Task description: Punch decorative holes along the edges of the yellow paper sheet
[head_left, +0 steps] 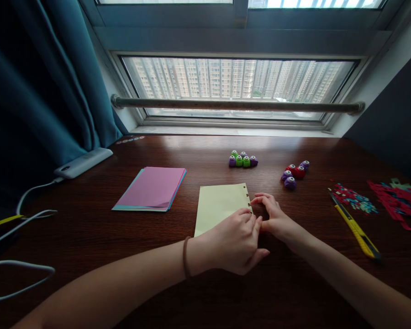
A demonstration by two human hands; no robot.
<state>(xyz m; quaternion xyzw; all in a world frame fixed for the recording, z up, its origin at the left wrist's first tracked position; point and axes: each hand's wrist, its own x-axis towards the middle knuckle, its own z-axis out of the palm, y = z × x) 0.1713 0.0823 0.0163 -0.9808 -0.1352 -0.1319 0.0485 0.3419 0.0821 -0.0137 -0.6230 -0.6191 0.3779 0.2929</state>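
A pale yellow sheet of paper lies in front of me, with a row of small dark notches along its right edge. My left hand rests over the sheet's lower right part, its fingers curled and pressed together at that edge; its thumb sticks out to the right. Beside the same edge is my right hand, with curved fingers and the thumb apart from the index finger. Its fingertips touch or nearly touch the paper. The sheet's lower right corner is hidden by my left hand.
Left of the sheet lies a stack of coloured paper, pink on top. Small green and purple craft punches and red and purple ones stand behind. At right are a yellow utility knife, paper bits and red scraps.
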